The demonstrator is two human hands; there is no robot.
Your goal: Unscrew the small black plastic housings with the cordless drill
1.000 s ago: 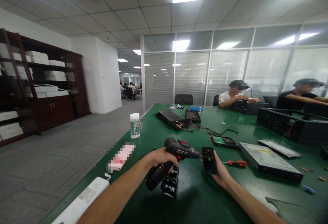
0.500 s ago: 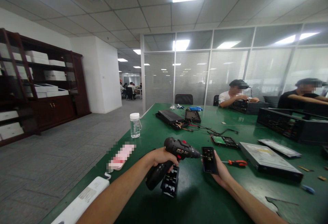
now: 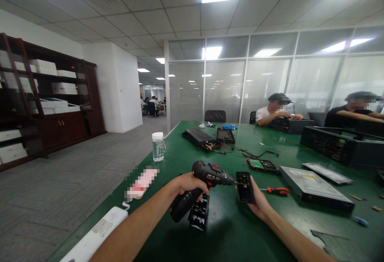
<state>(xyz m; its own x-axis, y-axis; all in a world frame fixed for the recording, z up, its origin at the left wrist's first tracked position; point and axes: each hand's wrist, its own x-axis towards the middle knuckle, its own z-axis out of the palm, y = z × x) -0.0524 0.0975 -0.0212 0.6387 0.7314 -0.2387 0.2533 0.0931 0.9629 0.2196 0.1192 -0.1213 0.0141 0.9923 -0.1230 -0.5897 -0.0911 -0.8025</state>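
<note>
My left hand point(image 3: 191, 183) is wrapped round the handle of a black cordless drill point(image 3: 213, 173) with red details. The drill points right, its bit at the open face of a small black plastic housing point(image 3: 245, 187). That housing is held up on its right side by my right hand point(image 3: 258, 199), fingers mostly hidden behind it. Below the drill, a black part with several compartments point(image 3: 199, 214) rests on the green table point(image 3: 228, 238). An orange-and-black screwdriver point(image 3: 277, 191) lies just right of my right hand.
A metal optical drive point(image 3: 315, 188) and a circuit board unit point(image 3: 262, 165) lie to the right. Farther back sit a black power supply point(image 3: 199, 137) with cables and open computer cases point(image 3: 342, 144). A water bottle point(image 3: 158, 148), a phone point(image 3: 144, 184) and a white power strip point(image 3: 99, 230) line the left edge.
Almost nothing differs. Both hands, the drill and the black housing keep the same positions; the housing's tilt may have shifted very slightly.
</note>
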